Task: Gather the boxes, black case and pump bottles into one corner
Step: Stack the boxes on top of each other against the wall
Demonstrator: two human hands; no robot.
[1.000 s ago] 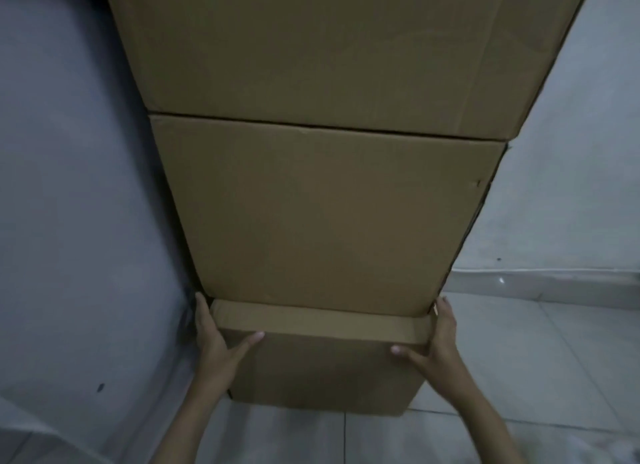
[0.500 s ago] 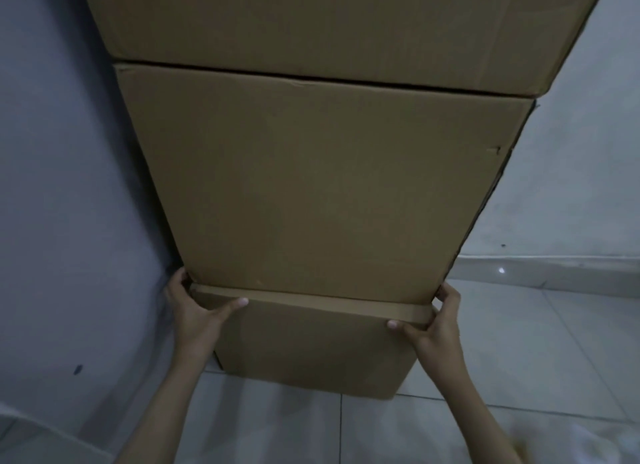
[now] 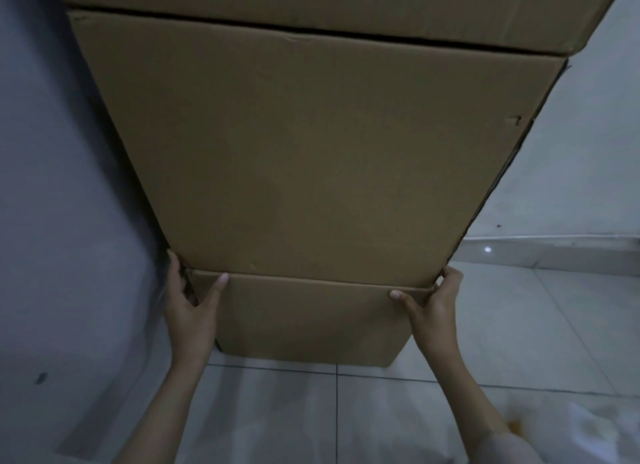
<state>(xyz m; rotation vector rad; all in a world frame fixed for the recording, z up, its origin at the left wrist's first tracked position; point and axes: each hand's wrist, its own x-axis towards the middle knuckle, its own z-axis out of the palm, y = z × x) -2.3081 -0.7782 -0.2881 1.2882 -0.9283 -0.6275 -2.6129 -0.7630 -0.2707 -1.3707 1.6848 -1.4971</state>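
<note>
Three brown cardboard boxes stand stacked in the room corner. The bottom box (image 3: 308,321) rests on the tiled floor; the middle box (image 3: 304,152) sits on it, and the top box (image 3: 311,10) runs out of the frame above. My left hand (image 3: 188,307) grips the bottom box's upper left corner, thumb on its front face. On the opposite upper corner sits my right hand (image 3: 434,301), holding the same way. No black case or pump bottles are in view.
A grey wall (image 3: 62,204) runs close along the left of the stack. Another wall (image 3: 581,152) with a pale skirting stands behind on the right. Light floor tiles (image 3: 519,342) spread to the right and in front.
The bottom box has slid back under the middle box, so its exposed top strip has nearly vanished. Both hands moved with it, and the view came closer.
</note>
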